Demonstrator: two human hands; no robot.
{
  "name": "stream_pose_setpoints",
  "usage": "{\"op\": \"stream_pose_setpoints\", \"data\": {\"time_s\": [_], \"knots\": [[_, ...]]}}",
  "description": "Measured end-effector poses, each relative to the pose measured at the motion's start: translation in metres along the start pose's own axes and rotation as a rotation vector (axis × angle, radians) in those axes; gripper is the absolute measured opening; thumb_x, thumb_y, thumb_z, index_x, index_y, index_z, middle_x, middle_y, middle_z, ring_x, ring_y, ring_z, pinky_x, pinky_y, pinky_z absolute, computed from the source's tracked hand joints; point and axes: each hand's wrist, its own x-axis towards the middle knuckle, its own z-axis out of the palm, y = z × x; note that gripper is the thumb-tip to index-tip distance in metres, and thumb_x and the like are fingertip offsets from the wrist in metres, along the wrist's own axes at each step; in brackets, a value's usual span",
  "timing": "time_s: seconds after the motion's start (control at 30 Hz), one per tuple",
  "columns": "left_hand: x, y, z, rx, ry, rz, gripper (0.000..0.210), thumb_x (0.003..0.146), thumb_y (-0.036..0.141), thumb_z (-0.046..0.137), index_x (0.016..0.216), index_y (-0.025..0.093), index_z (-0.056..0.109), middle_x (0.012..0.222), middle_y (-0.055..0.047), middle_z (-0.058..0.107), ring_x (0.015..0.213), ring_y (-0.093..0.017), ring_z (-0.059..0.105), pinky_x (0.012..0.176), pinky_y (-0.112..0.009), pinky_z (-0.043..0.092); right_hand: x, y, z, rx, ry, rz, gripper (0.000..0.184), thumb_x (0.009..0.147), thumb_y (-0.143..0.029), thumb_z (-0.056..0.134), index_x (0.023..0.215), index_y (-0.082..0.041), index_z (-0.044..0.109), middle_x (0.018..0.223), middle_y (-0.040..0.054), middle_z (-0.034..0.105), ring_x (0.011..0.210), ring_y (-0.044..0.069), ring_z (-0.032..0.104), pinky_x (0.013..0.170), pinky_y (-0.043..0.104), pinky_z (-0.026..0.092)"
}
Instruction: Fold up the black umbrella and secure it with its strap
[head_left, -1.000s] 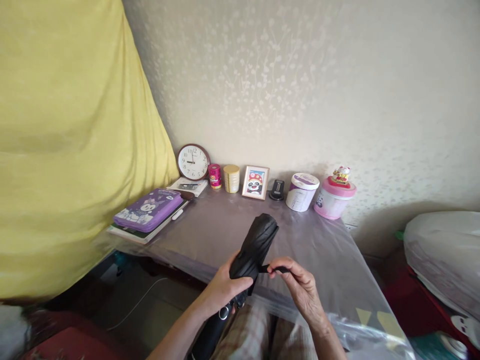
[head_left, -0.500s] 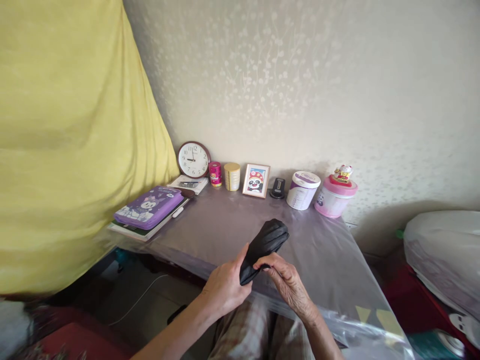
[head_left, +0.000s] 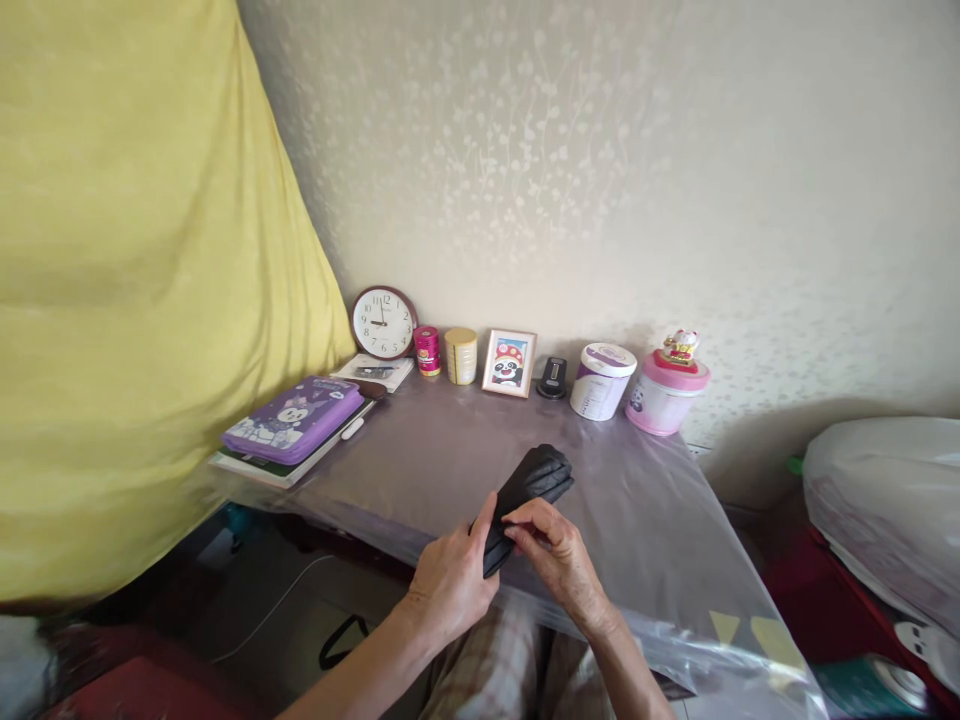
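Note:
A black folded umbrella (head_left: 534,478) slants up and to the right above the near part of the table. My left hand (head_left: 456,572) is closed around its lower end, the thumb lying along the fabric. With thumb and forefinger, my right hand (head_left: 556,555) pinches the umbrella's strap against the side of the folded cloth; the fingertips cover most of the strap. A black wrist loop (head_left: 343,640) hangs below my left forearm.
The plastic-covered table (head_left: 420,450) carries a purple case (head_left: 292,418) on books at left. Along the wall stand a clock (head_left: 384,322), a pink can (head_left: 427,350), a yellow tin (head_left: 460,356), a picture frame (head_left: 509,363), a white-purple tub (head_left: 602,382) and a pink-lidded tub (head_left: 664,400).
My right hand has moved slightly left, bringing the strap from a loose, lifted end close against the umbrella. The black loop now shows more below my left arm.

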Motion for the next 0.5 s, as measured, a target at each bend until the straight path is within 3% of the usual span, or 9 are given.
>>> {"op": "stream_pose_setpoints", "data": {"time_s": [0.13, 0.27, 0.5], "knots": [[0.000, -0.001, 0.004, 0.009, 0.008, 0.001, 0.073, 0.076, 0.027, 0.046, 0.142, 0.022, 0.015, 0.095, -0.009, 0.056, 0.079, -0.024, 0.058, 0.066, -0.031, 0.040, -0.001, 0.005, 0.006, -0.040, 0.052, 0.134, 0.016, 0.082, -0.031, 0.055, 0.085, -0.016, 0.055, 0.074, 0.0013, 0.055, 0.059, 0.009, 0.053, 0.059, 0.020, 0.044], [-0.001, -0.001, 0.010, 0.017, 0.002, 0.007, 0.074, 0.076, 0.028, 0.046, 0.142, 0.023, 0.014, 0.095, -0.009, 0.056, 0.078, -0.025, 0.058, 0.065, -0.032, 0.040, -0.001, 0.007, 0.010, -0.128, 0.107, 0.157, 0.016, 0.081, -0.032, 0.054, 0.083, -0.016, 0.053, 0.076, 0.0017, 0.054, 0.062, 0.010, 0.052, 0.060, 0.022, 0.043], [0.000, -0.003, 0.021, -0.025, -0.002, 0.005, 0.094, 0.072, 0.025, 0.052, 0.142, 0.025, -0.010, 0.098, -0.007, 0.057, 0.080, -0.022, 0.058, 0.067, -0.028, 0.041, 0.003, -0.002, 0.008, -0.338, 0.044, 0.104, 0.011, 0.084, -0.025, 0.050, 0.079, -0.018, 0.058, 0.079, 0.0015, 0.053, 0.069, 0.011, 0.051, 0.062, 0.022, 0.039]]}}
